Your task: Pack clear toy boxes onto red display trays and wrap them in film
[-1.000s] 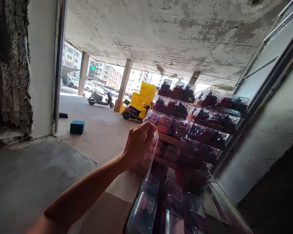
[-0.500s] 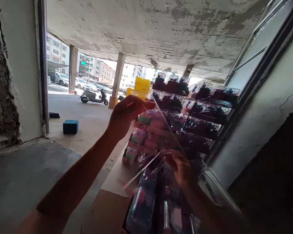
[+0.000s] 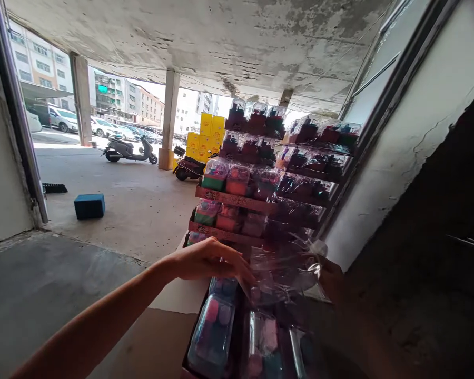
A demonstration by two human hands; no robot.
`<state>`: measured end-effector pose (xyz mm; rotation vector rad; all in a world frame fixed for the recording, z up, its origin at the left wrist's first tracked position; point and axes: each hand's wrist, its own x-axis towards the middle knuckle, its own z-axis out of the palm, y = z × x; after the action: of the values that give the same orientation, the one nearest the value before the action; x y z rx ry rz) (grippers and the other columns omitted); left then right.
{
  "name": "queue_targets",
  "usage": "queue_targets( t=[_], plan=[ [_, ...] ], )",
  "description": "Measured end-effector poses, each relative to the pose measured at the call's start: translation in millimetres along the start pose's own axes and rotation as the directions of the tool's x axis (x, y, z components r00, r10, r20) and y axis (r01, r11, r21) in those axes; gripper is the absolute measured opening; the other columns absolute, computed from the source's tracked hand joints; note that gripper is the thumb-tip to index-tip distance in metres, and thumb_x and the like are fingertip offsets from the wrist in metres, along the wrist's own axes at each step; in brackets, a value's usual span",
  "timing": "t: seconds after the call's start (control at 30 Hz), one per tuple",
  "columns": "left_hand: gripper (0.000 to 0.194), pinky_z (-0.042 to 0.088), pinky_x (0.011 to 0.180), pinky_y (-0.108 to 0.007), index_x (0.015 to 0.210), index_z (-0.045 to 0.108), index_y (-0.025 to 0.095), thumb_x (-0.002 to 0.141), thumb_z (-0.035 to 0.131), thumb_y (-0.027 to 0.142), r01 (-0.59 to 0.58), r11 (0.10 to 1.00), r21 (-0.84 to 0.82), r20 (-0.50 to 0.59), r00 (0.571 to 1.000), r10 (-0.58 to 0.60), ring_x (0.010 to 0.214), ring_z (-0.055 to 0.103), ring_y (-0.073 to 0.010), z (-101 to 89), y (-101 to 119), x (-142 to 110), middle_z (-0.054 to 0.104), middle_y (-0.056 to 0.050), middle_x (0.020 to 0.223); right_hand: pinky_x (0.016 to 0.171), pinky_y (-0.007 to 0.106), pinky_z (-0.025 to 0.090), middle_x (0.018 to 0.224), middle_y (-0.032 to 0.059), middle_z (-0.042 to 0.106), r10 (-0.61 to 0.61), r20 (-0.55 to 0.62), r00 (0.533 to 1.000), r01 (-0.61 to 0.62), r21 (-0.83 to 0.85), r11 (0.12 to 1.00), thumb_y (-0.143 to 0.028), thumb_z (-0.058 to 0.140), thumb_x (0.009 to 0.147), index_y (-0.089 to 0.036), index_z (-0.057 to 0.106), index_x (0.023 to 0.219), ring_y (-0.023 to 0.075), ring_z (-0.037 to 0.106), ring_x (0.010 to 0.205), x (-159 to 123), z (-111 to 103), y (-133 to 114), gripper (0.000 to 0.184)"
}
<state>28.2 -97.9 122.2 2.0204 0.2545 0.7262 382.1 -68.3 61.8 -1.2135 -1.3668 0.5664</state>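
Observation:
My left hand [image 3: 209,260] reaches forward at mid-frame, its fingers held together with the tips pinching the near edge of a crumpled clear plastic bag [image 3: 286,271]. My right hand [image 3: 334,276] is in deep shadow at the bag's far side and seems to grip it; its fingers are mostly hidden behind the plastic. The bag hangs between both hands over clear lidded boxes of coloured pieces [image 3: 213,334] packed in an open carton [image 3: 169,342]. Just beyond stands a stepped rack [image 3: 237,201] stacked with several rows of the same boxes.
A white wall and a window frame [image 3: 383,100] close off the right side. At left a doorway opens onto a concrete yard with a blue block [image 3: 89,205], parked scooters [image 3: 126,150], yellow crates [image 3: 205,134] and pillars.
My left hand has come down from head height to just above the carton. The clear plastic, held up flat half a second ago, is now bunched low between both hands. The view has swung left.

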Motion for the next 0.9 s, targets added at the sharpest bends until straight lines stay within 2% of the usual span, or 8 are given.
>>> queue_targets(
  t=[0.1,0.27,0.37,0.47,0.6,0.67,0.73,0.9],
  plan=[
    [0.042,0.049,0.087,-0.032,0.098,0.073,0.015,0.086,0.051,0.049,0.016,0.999,-0.034,-0.028,0.999,-0.017,0.104,0.063,-0.0266,16.2,-22.5,1.8,0.072,-0.013,0.103,0.071,0.042,0.051,0.085,0.0125,0.072,0.129,0.113,0.985,-0.125,-0.046,0.991,-0.043,0.074,0.054,-0.02,0.075,0.071,0.03,0.065,0.08,-17.9,-19.0,22.1,0.029],
    [0.042,0.049,0.087,-0.033,0.098,0.072,0.013,0.089,0.047,0.046,-0.012,0.998,-0.058,-0.07,0.997,0.008,0.1,0.065,-0.0261,31.3,-34.7,-2.2,0.073,-0.014,0.098,0.074,0.039,0.053,0.098,0.0111,0.071,0.2,0.1,0.975,-0.185,-0.145,0.972,-0.05,0.07,0.059,-0.023,0.076,0.08,0.0295,0.065,0.087,-46.5,-27.7,29.6,0.035],
    [0.037,0.048,0.09,-0.034,0.095,0.073,0.015,0.09,0.046,0.041,0.009,1.0,0.004,-0.084,0.996,-0.009,0.101,0.065,-0.0251,29.6,-34.3,-16.9,0.073,-0.013,0.097,0.077,0.04,0.053,0.096,0.0097,0.071,0.094,0.091,0.991,-0.074,-0.205,0.976,-0.05,0.069,0.061,-0.025,0.076,0.074,0.0295,0.065,0.089,-61.6,-26.1,30.0,0.029],
    [0.032,0.039,0.102,-0.036,0.095,0.073,0.019,0.092,0.046,0.036,0.044,0.991,0.129,-0.065,0.997,-0.036,0.101,0.065,-0.0225,28.5,-30.3,-36.7,0.073,-0.01,0.098,0.074,0.042,0.054,0.09,0.0105,0.072,-0.108,0.072,0.992,0.125,-0.3,0.946,-0.05,0.066,0.064,-0.027,0.076,0.068,0.0294,0.066,0.085,-73.1,-28.9,35.7,0.026],
    [0.029,0.032,0.106,-0.037,0.096,0.072,0.023,0.093,0.044,0.032,0.034,0.97,0.241,0.011,0.999,-0.038,0.099,0.065,-0.0209,35.7,-24.7,-60.0,0.074,-0.007,0.096,0.084,0.043,0.051,0.1,0.0065,0.07,-0.27,0.217,0.938,0.346,-0.534,0.771,-0.039,0.054,0.077,-0.031,0.075,0.089,0.0276,0.063,0.096,-87.7,-35.8,40.7,0.025],
    [0.03,0.033,0.106,-0.036,0.095,0.072,0.023,0.093,0.043,0.031,0.028,0.957,0.287,0.037,0.999,-0.04,0.1,0.064,-0.0208,41.1,-25.4,-68.8,0.074,-0.007,0.095,0.085,0.042,0.05,0.102,0.0048,0.07,-0.284,0.268,0.921,0.39,-0.603,0.696,-0.035,0.049,0.082,-0.032,0.073,0.096,0.0262,0.063,0.098,-92.9,-37.5,42.2,0.029],
    [0.029,0.032,0.108,-0.036,0.097,0.07,0.024,0.093,0.042,0.029,0.035,0.94,0.34,0.038,0.998,-0.051,0.104,0.063,-0.0203,46.3,-29.3,-75.7,0.074,-0.005,0.094,0.081,0.039,0.052,0.101,0.0049,0.07,-0.291,0.289,0.912,0.41,-0.618,0.671,-0.034,0.045,0.084,-0.031,0.072,0.1,0.0248,0.064,0.095,-94.2,-38.1,44.9,0.032],
    [0.022,0.031,0.11,-0.036,0.09,0.068,0.023,0.092,0.046,0.026,0.022,0.907,0.421,0.077,0.995,-0.061,0.113,0.059,-0.0194,57.4,-41.2,-83.2,0.073,-0.003,0.103,0.075,0.035,0.054,0.098,0.0075,0.069,-0.258,0.244,0.935,0.353,-0.562,0.748,-0.034,0.043,0.084,-0.026,0.072,0.092,0.0232,0.065,0.092,-78.9,-35.0,47.6,0.031]
  ],
)
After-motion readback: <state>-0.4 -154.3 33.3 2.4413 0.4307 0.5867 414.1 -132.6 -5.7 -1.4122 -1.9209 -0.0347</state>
